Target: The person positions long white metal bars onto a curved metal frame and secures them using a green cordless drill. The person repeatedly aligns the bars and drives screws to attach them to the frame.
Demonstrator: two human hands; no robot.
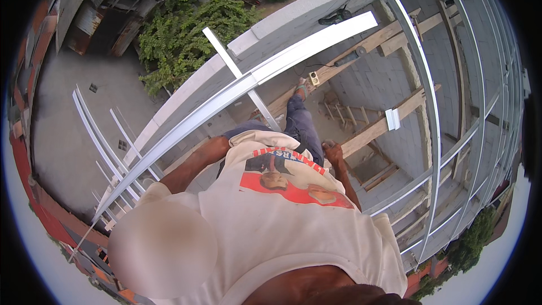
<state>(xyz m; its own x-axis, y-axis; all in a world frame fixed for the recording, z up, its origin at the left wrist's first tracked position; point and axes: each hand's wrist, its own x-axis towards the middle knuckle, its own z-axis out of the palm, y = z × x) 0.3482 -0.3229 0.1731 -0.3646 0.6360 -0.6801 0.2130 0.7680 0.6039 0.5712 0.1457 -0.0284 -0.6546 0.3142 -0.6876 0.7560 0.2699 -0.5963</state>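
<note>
Right hand (333, 151) beside blue trousers (303, 127), near wooden plank (370, 134) — whether gripping, cannot tell; left hand hidden — state unreadable.

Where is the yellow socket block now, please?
The yellow socket block is on the plank, upper centre of the head view, just right of the right foot.

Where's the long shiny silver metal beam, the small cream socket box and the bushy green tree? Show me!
Long silver metal beam (244, 85), head view: near the middle of its length.
Small cream socket box (314, 78), head view: its visible face.
Bushy green tree (192, 36), head view: middle of its leaves.
</note>
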